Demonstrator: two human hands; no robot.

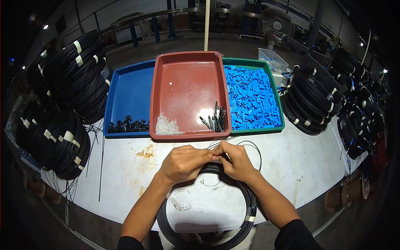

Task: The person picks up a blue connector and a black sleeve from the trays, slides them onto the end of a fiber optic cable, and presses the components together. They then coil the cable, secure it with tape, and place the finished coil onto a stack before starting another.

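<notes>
My left hand and my right hand meet fingertip to fingertip above the far side of a coil of black cable. Both are closed in a pinch, and the fingers hide whatever lies between them. Thin loose strands of the cable show just behind the fingertips and arc round to the right of my right hand. The coil lies at the table's near edge, partly over my lap, with a pale tape band on its right side.
Beyond my hands, a red tray holds clear small pieces and black connectors. It overlaps a blue tray with black parts and a green tray full of blue clips. Taped cable coils flank the white table.
</notes>
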